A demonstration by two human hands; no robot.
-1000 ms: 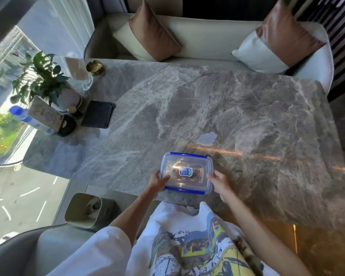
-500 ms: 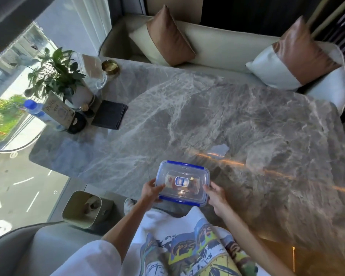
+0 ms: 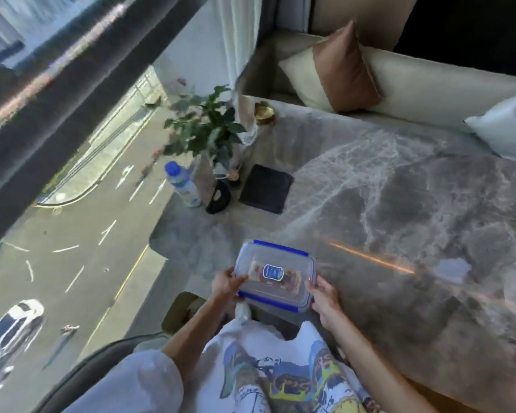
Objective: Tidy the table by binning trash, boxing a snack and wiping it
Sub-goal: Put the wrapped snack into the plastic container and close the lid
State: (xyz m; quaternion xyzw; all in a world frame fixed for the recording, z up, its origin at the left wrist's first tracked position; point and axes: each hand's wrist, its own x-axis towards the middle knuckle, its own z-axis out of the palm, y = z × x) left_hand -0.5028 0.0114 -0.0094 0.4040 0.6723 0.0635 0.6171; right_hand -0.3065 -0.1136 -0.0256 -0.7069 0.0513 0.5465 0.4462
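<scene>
Head view: clear plastic box with blue-rimmed lid, red snack packet inside, at 6 o'clock edge of grey marble table. Left hand grips its 9 o'clock end and right hand its 3 o'clock end, fingers curled round. Risk: box overhangs the edge, so a slack grip could drop it.

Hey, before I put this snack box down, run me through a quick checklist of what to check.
1. The snack sits in the box: ok, seen through the lid.
2. Latches clipped: cannot tell.
3. Grip: ok, left hand and right hand hold opposite ends.
4. Landing spot: ok, bare table beyond the box.
5. The pale patch on the table: cannot tell, trash or reflection.
</scene>
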